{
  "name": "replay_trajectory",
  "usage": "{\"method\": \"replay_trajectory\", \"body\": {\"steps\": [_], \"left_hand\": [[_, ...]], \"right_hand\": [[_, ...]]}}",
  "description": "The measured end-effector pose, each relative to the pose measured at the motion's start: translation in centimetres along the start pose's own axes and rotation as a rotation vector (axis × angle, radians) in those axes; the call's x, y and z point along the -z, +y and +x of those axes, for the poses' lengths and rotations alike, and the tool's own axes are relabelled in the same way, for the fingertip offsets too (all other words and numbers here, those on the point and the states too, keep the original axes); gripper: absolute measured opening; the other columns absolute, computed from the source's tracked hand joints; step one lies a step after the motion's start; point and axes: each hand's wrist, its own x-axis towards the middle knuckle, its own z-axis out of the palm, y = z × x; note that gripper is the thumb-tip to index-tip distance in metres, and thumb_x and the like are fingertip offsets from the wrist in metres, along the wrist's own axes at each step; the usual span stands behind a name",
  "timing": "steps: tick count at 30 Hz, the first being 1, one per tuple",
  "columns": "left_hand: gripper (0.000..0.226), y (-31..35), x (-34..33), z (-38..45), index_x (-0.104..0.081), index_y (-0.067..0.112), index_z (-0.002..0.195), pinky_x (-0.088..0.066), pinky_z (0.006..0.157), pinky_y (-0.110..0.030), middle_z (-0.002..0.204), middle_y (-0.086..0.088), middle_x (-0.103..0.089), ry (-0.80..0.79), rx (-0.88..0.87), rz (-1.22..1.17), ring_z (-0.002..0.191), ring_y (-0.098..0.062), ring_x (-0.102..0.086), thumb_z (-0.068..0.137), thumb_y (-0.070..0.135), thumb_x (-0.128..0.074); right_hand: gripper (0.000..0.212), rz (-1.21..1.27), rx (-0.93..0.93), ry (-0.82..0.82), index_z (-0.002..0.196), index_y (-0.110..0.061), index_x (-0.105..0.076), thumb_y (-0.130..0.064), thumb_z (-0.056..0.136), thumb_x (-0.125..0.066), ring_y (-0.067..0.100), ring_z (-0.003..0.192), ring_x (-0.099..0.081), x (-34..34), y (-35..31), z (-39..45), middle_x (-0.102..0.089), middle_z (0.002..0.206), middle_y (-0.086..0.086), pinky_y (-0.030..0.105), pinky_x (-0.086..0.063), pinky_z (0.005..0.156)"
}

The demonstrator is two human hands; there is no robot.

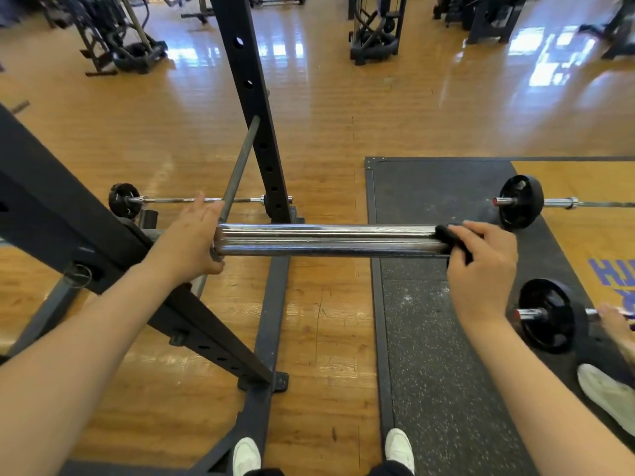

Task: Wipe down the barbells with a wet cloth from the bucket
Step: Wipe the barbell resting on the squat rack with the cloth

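Observation:
A chrome barbell sleeve (326, 240) runs left to right at chest height in front of me. My left hand (192, 242) holds the bar at the sleeve's inner collar, fingers wrapped over the far side. My right hand (481, 266) grips a dark cloth (450, 237) around the sleeve's outer end. No bucket is in sight.
The black squat rack (251, 108) stands at left, its base rails by my feet. A thin grey bar (240, 170) leans on the rack. Three plated barbells lie on the floor: one behind the rack (192, 200), two on the rubber platform (520, 202) (549, 316). Another person's shoe (608, 395) is at far right.

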Motion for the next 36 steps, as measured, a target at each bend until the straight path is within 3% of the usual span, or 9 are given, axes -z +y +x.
{"method": "replay_trajectory", "body": {"steps": [4, 6, 10, 14, 16, 20, 24, 28, 36], "left_hand": [[0.097, -0.1, 0.3, 0.1, -0.025, 0.004, 0.147, -0.014, 0.115, -0.039, 0.152, -0.012, -0.029, 0.009, -0.024, -0.007, 0.146, -0.026, -0.006, 0.069, 0.019, -0.082], [0.097, -0.4, 0.2, 0.2, -0.028, 0.004, 0.146, -0.014, 0.115, -0.039, 0.150, -0.014, -0.032, 0.003, -0.038, 0.017, 0.145, -0.026, -0.010, 0.067, 0.020, -0.083], [0.099, -1.0, 0.1, 0.5, -0.030, 0.005, 0.144, -0.020, 0.115, -0.042, 0.148, -0.013, -0.036, -0.044, -0.054, 0.061, 0.145, -0.027, -0.015, 0.064, 0.026, -0.084], [0.101, -0.9, 0.3, 0.5, -0.029, 0.005, 0.144, -0.018, 0.115, -0.039, 0.148, -0.014, -0.036, -0.045, -0.056, 0.059, 0.145, -0.027, -0.014, 0.064, 0.026, -0.085], [0.101, -0.8, 0.5, 0.5, -0.029, 0.004, 0.144, -0.016, 0.115, -0.036, 0.147, -0.014, -0.037, -0.049, -0.069, 0.079, 0.145, -0.026, -0.014, 0.064, 0.026, -0.085], [0.102, -0.7, 0.8, 0.7, -0.028, 0.005, 0.145, -0.014, 0.115, -0.035, 0.148, -0.014, -0.036, -0.078, -0.077, 0.083, 0.145, -0.025, -0.014, 0.063, 0.026, -0.086], [0.105, -0.8, 0.9, 0.7, -0.025, 0.005, 0.146, -0.011, 0.115, -0.034, 0.151, -0.013, -0.032, -0.103, -0.073, 0.086, 0.145, -0.024, -0.011, 0.063, 0.027, -0.086], [0.103, -0.7, 0.9, 0.7, -0.026, 0.004, 0.146, -0.010, 0.116, -0.033, 0.150, -0.012, -0.033, -0.092, -0.086, 0.082, 0.145, -0.024, -0.011, 0.064, 0.025, -0.085], [0.104, -0.9, 0.6, 0.6, -0.024, 0.004, 0.146, -0.010, 0.115, -0.032, 0.151, -0.012, -0.031, -0.079, -0.085, 0.072, 0.146, -0.024, -0.011, 0.064, 0.024, -0.085]], "right_hand": [[0.032, -0.036, 0.124, -0.005, 0.103, 0.005, -0.068, -0.003, 0.083, -0.045, 0.029, 0.097, -0.046, 0.4, 1.2, -3.3, -0.063, 0.101, 0.020, 0.035, -0.041, 0.087], [0.031, -0.035, 0.134, 0.009, 0.102, 0.005, -0.068, -0.001, 0.083, -0.045, 0.029, 0.096, -0.046, 0.3, 1.6, -2.7, -0.063, 0.100, 0.020, 0.040, -0.044, 0.085], [0.027, -0.028, 0.120, 0.065, 0.102, 0.005, -0.068, 0.004, 0.084, -0.048, 0.030, 0.097, -0.046, -0.5, 0.9, -0.7, -0.063, 0.103, 0.020, 0.037, -0.039, 0.086], [0.029, -0.040, 0.201, 0.028, 0.103, 0.005, -0.069, 0.008, 0.081, -0.050, 0.031, 0.098, -0.045, -0.1, 2.0, -2.4, -0.062, 0.104, 0.021, 0.041, -0.043, 0.083], [0.030, -0.031, 0.184, 0.034, 0.100, 0.005, -0.070, 0.011, 0.078, -0.051, 0.032, 0.097, -0.044, 0.4, 2.5, -3.0, -0.060, 0.104, 0.024, 0.037, -0.042, 0.086], [0.028, -0.003, 0.074, 0.067, 0.099, 0.005, -0.070, 0.010, 0.078, -0.052, 0.029, 0.096, -0.043, 0.3, 1.8, -1.6, -0.055, 0.104, 0.026, 0.015, -0.029, 0.092], [0.027, 0.009, 0.128, 0.018, 0.102, 0.004, -0.069, 0.002, 0.082, -0.050, 0.029, 0.097, -0.043, -0.1, 1.5, -1.6, -0.055, 0.104, 0.023, 0.026, -0.035, 0.089], [0.030, 0.045, 0.112, -0.042, 0.096, 0.004, -0.071, -0.002, 0.079, -0.048, 0.028, 0.097, -0.045, 1.1, 2.7, -3.0, -0.058, 0.101, 0.023, 0.012, -0.031, 0.092], [0.029, 0.020, 0.069, 0.000, 0.102, 0.005, -0.068, 0.010, 0.077, -0.055, 0.027, 0.097, -0.043, 0.2, 0.7, -1.4, -0.056, 0.102, 0.024, 0.015, -0.029, 0.092]]}}
